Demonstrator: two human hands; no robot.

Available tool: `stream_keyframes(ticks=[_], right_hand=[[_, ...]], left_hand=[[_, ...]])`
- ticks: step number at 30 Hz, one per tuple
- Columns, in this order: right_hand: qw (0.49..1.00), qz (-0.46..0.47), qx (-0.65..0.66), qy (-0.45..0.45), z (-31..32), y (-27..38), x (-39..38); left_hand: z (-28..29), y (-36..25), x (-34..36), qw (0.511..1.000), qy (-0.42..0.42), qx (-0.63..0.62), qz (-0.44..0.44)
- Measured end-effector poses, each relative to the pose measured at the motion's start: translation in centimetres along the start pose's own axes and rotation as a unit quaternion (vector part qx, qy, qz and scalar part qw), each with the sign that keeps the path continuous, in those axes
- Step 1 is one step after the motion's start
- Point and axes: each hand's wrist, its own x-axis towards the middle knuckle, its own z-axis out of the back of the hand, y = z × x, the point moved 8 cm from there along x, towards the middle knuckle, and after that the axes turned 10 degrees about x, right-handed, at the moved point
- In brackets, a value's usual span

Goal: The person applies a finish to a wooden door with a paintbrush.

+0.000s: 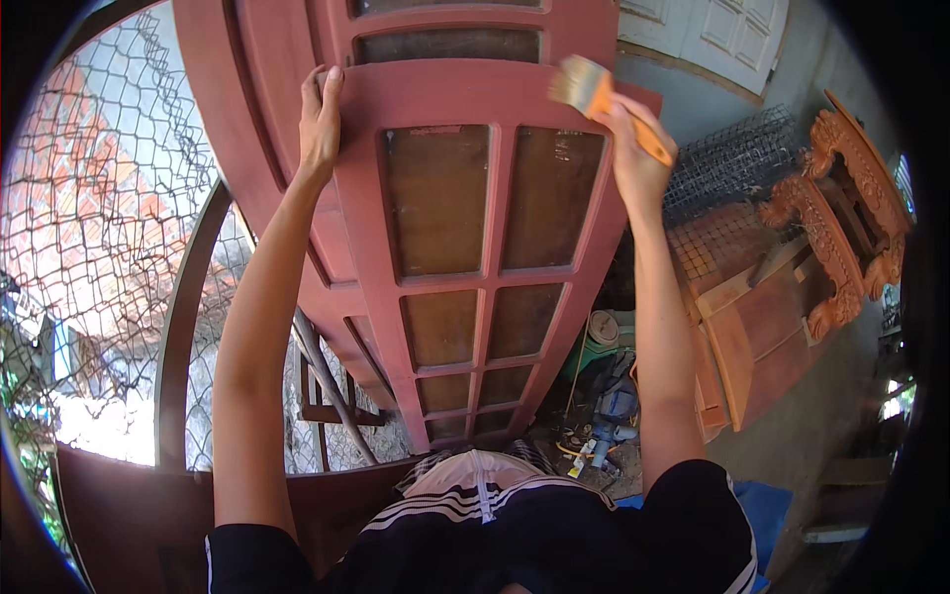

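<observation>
A reddish-brown panelled door with several dark glass panes leans upright in front of me. My left hand grips its upper left edge, fingers curled at the corner. In my right hand is a flat paintbrush with an orange handle. Its pale bristles point left and lie at the top rail near the door's upper right corner; whether they touch the wood I cannot tell. Behind this door stands another red door, partly covered by the front one.
Chain-link mesh fills the left side, beside a dark post. To the right are carved orange wooden pieces, wooden boards and rolled wire mesh. Tools and a bucket clutter the floor by the door's foot.
</observation>
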Motion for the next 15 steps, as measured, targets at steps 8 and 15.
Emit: stream_keyframes(ticks=[8,15], right_hand=[[0.966,-0.158,0.092,-0.182,14.0,-9.8,-8.8],[0.851,-0.329,0.191,-0.361,18.0,-16.1,-28.1]], left_hand=[[-1.7,0.5,0.0,0.975,-0.164,0.15,-0.03],[-4.8,0.9,-1.2,0.98,-0.141,0.138,-0.039]])
